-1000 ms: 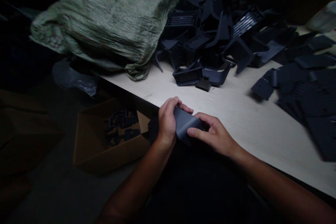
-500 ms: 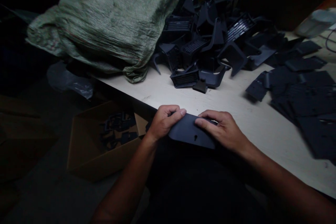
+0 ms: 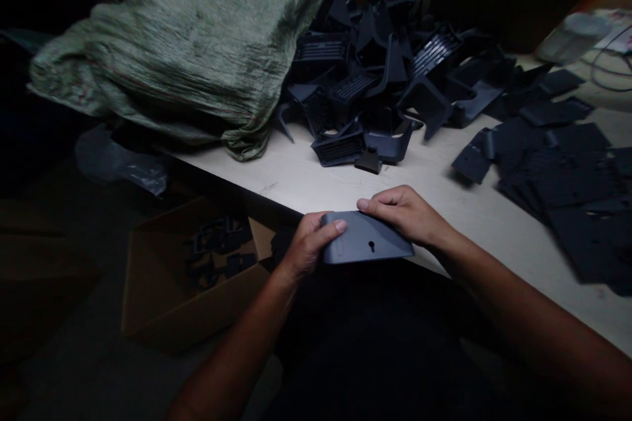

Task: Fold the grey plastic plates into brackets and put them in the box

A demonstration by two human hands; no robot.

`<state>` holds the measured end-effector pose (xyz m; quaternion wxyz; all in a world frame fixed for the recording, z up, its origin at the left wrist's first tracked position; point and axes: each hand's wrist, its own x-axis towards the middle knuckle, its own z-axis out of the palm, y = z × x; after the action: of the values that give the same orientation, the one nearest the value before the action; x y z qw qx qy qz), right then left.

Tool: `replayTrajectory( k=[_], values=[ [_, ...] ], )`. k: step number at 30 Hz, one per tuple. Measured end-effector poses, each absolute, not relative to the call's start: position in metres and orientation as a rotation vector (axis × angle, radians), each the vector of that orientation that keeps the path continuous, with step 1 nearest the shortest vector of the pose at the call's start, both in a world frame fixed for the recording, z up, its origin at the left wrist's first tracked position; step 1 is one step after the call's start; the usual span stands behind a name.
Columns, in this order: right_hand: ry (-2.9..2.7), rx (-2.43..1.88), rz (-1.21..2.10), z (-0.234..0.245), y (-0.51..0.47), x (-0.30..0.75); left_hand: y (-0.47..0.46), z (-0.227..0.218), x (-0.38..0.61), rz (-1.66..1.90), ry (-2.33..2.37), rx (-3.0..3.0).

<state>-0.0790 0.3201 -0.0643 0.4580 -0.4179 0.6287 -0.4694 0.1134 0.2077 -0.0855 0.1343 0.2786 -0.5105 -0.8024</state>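
Observation:
A dark plastic cover with a keyhole slot (image 3: 368,245) is held flat at the near edge of the pale wooden table (image 3: 434,184). My left hand (image 3: 310,243) grips its left end, thumb on top and fingers curled under. My right hand (image 3: 403,212) clasps its far right edge with bent fingers. Both hands hold the same part just above the table's edge.
A heap of dark plastic parts (image 3: 380,79) lies at the back of the table, with flat dark panels (image 3: 557,171) stacked to the right. A green woven sack (image 3: 187,46) slumps on the left. Below the table stands a cardboard box (image 3: 187,289) holding several dark frames.
The part was turned in my hands from edge-on to flat, its keyhole face now up. My right hand shifted from its front side to its far edge.

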Motion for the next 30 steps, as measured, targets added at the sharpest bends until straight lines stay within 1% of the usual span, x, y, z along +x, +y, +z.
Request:
replayTrajectory(
  k=[2, 5, 7, 9, 11, 13, 16, 19, 23, 27, 28, 30],
  values=[
    [1.663, -1.131, -1.235, -0.064, 0.317, -0.086, 0.206, -0.089, 0.116, -2.312, -1.474, 0.829],
    [1.97, -1.289, -1.438, -0.056, 0.318, -0.092, 0.201, -0.088, 0.118, -2.153, -1.357, 0.857],
    [2.077, -1.226, -1.537, -0.051, 0.323, -0.093, 0.198, -0.086, 0.12, -2.004, -1.249, 0.86],
    [1.959, -1.049, -1.555, -0.049, 0.329, -0.089, 0.197, -0.084, 0.12, -1.864, -1.183, 0.866],
    [1.689, -0.872, -1.477, -0.052, 0.332, -0.078, 0.199, -0.086, 0.12, -1.773, -1.174, 0.867],
    [1.42, -0.723, -1.374, -0.058, 0.332, -0.064, 0.202, -0.088, 0.119, -1.758, -1.224, 0.85],
    [1.206, -0.549, -1.385, -0.068, 0.327, -0.044, 0.209, -0.093, 0.12, -1.82, -1.368, 0.788],
    [1.213, -0.584, -1.455, -0.072, 0.326, -0.035, 0.211, -0.094, 0.123, -1.908, -1.371, 0.733],
    [1.32, -0.926, -1.3, -0.067, 0.334, -0.034, 0.203, -0.092, 0.124, -2.141, -1.141, 0.679],
    [1.536, -1.469, -1.025, -0.066, 0.341, -0.031, 0.192, -0.086, 0.115, -2.441, -1.01, 0.703],
    [1.553, -1.539, -0.975, -0.067, 0.342, -0.03, 0.19, -0.084, 0.112, -2.522, -0.984, 0.708],
    [1.525, -1.515, -0.975, -0.07, 0.342, -0.027, 0.191, -0.08, 0.107, -2.609, -0.922, 0.728]
  ],
)
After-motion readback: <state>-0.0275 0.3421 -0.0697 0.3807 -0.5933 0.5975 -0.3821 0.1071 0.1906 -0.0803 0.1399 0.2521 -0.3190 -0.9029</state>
